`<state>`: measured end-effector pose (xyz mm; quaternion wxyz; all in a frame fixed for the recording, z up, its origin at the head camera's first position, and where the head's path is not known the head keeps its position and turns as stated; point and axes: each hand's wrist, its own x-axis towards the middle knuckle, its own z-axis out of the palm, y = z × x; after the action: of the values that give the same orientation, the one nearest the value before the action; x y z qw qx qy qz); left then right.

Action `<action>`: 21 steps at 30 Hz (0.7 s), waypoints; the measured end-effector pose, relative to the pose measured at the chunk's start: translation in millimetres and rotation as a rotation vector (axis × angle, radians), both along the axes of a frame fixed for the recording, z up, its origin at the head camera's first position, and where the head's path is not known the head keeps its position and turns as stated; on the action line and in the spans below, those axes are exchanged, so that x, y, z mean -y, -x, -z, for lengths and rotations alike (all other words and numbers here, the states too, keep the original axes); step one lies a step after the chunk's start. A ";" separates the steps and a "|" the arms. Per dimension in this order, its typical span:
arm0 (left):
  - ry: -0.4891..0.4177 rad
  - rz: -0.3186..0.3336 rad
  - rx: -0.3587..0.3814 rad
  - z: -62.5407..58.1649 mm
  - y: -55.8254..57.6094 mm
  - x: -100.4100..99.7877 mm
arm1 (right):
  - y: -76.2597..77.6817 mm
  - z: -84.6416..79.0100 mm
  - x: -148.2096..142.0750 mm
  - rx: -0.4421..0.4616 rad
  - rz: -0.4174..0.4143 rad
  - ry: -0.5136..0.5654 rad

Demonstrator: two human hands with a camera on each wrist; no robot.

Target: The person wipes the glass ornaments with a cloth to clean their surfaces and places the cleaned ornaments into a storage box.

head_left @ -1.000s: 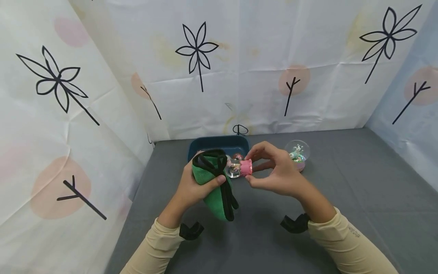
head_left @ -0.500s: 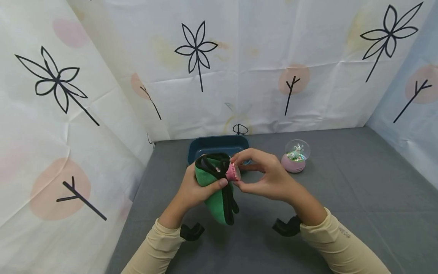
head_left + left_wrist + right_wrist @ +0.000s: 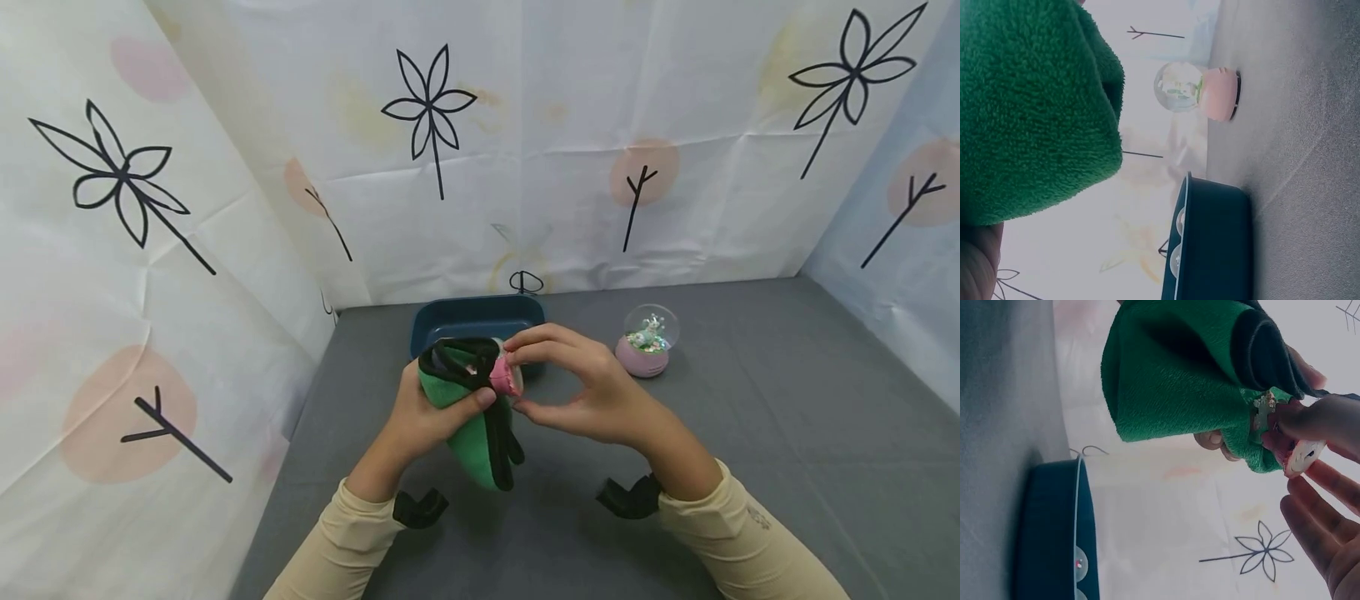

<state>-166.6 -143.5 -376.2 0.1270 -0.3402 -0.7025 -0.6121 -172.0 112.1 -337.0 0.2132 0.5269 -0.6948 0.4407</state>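
Note:
My left hand (image 3: 429, 412) grips a bunched green towel (image 3: 471, 446) with black edging, the thumb pressed on its front. Pushed sideways into the towel is a small snow globe with a pink base (image 3: 507, 377); the cloth covers most of its glass dome. Fingertips and thumb of my right hand (image 3: 596, 387) pinch that pink base from the right. In the right wrist view the pale underside of the base (image 3: 1302, 457) faces out between thumb and fingers. The left wrist view shows the towel (image 3: 1035, 106) filling its upper left, with the held globe hidden.
Behind the hands stands a dark blue tray (image 3: 480, 310) against the patterned backdrop. Clear round globes (image 3: 1176, 260) show inside it in the left wrist view. A larger snow globe with a pink base (image 3: 642, 360) sits on the grey tablecloth to the right.
My right hand has moved left, bringing the small snow globe into the towel, so its dome is now mostly covered. The left hand keeps its hold on the towel, nearly still.

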 end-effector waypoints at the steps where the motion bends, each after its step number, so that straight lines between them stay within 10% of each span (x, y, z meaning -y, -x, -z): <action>1: -0.004 0.000 0.003 0.2 0.0 0.2 | -0.6 -0.4 -0.5 0.000 0.008 -0.010; 13: -0.019 -0.017 0.035 -0.1 -0.3 1.5 | 1.3 4.7 -0.3 0.041 0.048 -0.032; 21: -0.018 -0.043 0.018 -4.6 -0.4 2.1 | 0.9 9.5 1.5 0.367 0.082 -0.040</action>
<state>-166.2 -145.6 -371.6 0.1371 -0.3184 -0.7053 -0.6183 -172.9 110.6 -346.5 0.0899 0.4131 -0.7516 0.5064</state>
